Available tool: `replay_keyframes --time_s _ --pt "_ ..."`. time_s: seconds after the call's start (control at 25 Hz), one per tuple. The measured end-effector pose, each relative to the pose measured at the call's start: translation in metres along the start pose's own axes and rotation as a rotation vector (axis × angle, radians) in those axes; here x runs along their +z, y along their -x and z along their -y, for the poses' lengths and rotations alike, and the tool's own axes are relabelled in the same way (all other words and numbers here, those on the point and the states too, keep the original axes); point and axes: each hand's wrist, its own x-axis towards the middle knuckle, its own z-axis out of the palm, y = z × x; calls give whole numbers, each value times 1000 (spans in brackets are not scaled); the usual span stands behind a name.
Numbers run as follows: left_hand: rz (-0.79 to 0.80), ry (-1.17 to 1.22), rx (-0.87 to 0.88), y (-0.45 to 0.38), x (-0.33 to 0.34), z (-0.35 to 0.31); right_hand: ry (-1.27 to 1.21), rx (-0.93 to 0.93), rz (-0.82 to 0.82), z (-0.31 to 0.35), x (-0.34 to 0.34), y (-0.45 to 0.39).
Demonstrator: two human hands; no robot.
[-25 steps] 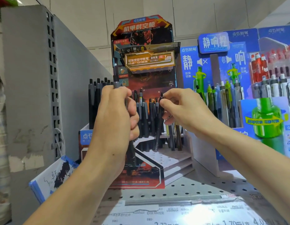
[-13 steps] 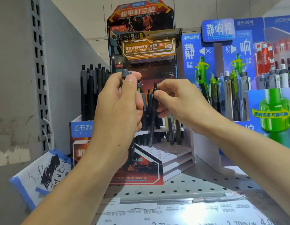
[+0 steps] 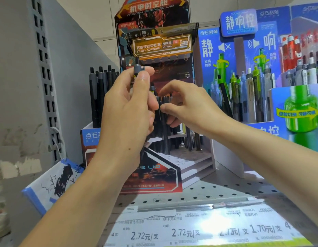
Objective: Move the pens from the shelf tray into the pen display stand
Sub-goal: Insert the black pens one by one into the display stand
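Observation:
My left hand (image 3: pixel 128 113) grips a dark pen with a grey top (image 3: pixel 138 70), held upright in front of the red and black pen display stand (image 3: pixel 165 177). Thumb and fingers wrap its barrel, and the tip pokes out below the palm. My right hand (image 3: pixel 190 107) hovers at the stand with fingers spread and loosely curved, holding nothing. Its thumb tip is right beside a black pen (image 3: pixel 162 125) standing in the stand's stepped holes. Several black pens (image 3: pixel 101 93) stand in the shelf tray (image 3: pixel 89 135) behind my left hand.
A blue display (image 3: pixel 243 50) with green and white pens stands close on the right. A grey shelf side panel (image 3: pixel 21 68) closes the left. A blue-white scribble pad (image 3: pixel 53 180) leans at the lower left. Price labels (image 3: pixel 190 230) run along the perforated shelf (image 3: pixel 217 193) edge.
My right hand has let go of the black pen it pinched, and its fingers have spread. My left hand has slid down the grey-topped pen, so its top stands out above the fingers.

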Motion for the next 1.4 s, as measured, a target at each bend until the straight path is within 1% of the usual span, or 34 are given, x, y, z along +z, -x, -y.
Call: replay_keyframes --time_s 0.28,0.48,0.6,0.68,0.72,0.76,0.84,0.88,0.92,0.96,1.04,1.08,1.16,1.2,1.28,1.4 --pt "22 11 15 0 0 -2 11 -12 64 2 -6 -3" --pt "6 13 -22 0 0 -2 74 13 61 4 -4 -1" --pt "11 34 -44 -1 2 -5 174 -35 53 5 -5 2" --pt "24 58 -45 -1 4 -7 303 -85 -7 8 -8 4" --pt "27 65 -44 -1 4 -9 330 -113 -71 11 -11 4" --pt "25 66 -41 -1 4 -10 297 -149 -150 14 -15 4" --pt "11 66 -33 -1 4 -12 74 -218 -299 22 -24 4" --pt "4 72 -29 -2 4 -13 -68 -227 -317 26 -27 5" --pt "4 82 -25 -1 4 -14 -211 -205 -279 29 -29 8" --pt "12 97 -26 -1 5 -16 -354 -175 -190 33 -28 11" --pt "39 129 -43 1 8 -18 -570 -111 41 37 -25 18" --pt "48 147 -60 3 10 -20 -618 -92 129 38 -24 20" --pt "36 188 -112 6 13 -21 -658 -98 250 37 -26 22" --pt "28 205 -136 7 15 -21 -663 -108 283 36 -27 23" --pt "33 224 -164 8 15 -21 -616 -126 285 34 -28 24" --pt "75 116 -105 15 10 -16 -581 -116 225 37 -29 25"
